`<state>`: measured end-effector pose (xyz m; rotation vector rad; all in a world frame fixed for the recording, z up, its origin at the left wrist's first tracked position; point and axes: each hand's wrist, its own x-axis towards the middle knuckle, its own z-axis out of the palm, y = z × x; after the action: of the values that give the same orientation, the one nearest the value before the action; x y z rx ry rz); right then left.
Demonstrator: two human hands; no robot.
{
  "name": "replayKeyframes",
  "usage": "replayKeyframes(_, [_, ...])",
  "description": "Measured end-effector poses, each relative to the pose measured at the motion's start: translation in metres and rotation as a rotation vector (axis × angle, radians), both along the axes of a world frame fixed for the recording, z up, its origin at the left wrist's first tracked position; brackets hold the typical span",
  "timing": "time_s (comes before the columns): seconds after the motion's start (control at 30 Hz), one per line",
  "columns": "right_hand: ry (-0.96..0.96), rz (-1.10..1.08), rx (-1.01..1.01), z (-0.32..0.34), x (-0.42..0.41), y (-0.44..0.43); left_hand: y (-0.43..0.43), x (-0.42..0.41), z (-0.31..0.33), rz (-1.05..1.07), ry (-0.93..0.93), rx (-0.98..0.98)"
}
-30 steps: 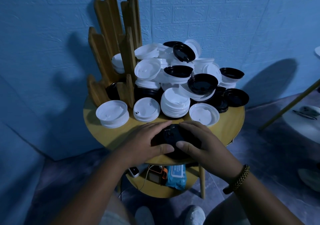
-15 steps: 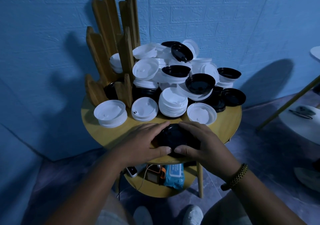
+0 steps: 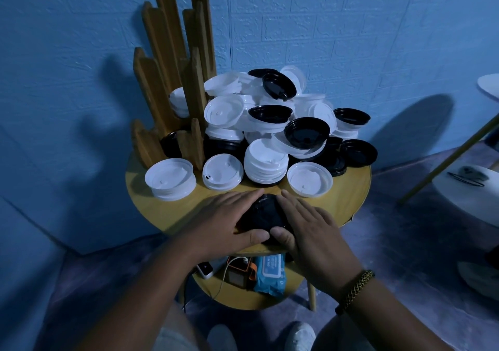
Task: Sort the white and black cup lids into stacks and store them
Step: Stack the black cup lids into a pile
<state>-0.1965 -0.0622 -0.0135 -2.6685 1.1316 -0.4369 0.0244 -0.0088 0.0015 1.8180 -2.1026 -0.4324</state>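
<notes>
A short stack of black lids (image 3: 266, 214) stands near the front edge of the round wooden table (image 3: 353, 186). My left hand (image 3: 226, 221) cups its left side and my right hand (image 3: 310, 229) its right. The fingers lie along the stack and the thumbs almost meet in front. Behind it stand white lid stacks (image 3: 170, 179), (image 3: 266, 163) and single white lids (image 3: 222, 172), (image 3: 309, 179). A mixed heap of white and black lids (image 3: 270, 113) fills the back of the table.
An upright wooden slat rack (image 3: 167, 80) stands at the back left against the blue wall. Loose black lids (image 3: 357, 152) lie at the right rim. The lower shelf (image 3: 243, 296) holds a blue wipes pack (image 3: 270, 272) and small devices. A white stool (image 3: 464, 194) stands to the right.
My hands have closed in a little tighter round the black stack, and the thumbs have come nearer each other. The stack stays in the same spot.
</notes>
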Motion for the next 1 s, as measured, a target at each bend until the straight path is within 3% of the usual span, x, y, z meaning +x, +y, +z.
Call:
replayKeyframes(0.3, [0.051,0.049,0.023,0.006,-0.002,-0.001,-0.001,-0.003,0.002,0.016,0.021,-0.007])
replayKeyframes(0.4, [-0.101,0.047,0.067,0.019,-0.003,-0.011,-0.003,-0.004,-0.001,0.060,0.082,-0.025])
replayKeyframes(0.57, [-0.374,-0.161,-0.302,0.051,-0.003,-0.065,-0.003,-0.001,-0.005,0.088,0.176,0.006])
replayKeyframes(0.63, [-0.314,-0.216,-0.360,0.064,-0.002,-0.087,-0.003,-0.003,-0.004,0.108,0.169,-0.008])
replayKeyframes(0.8, [-0.024,-0.212,-0.271,0.076,-0.003,-0.119,-0.004,-0.004,-0.004,0.128,0.149,-0.018])
replayKeyframes(1.0, [-0.070,-0.191,-0.300,0.076,-0.002,-0.127,-0.002,-0.003,-0.006,0.129,0.149,-0.011])
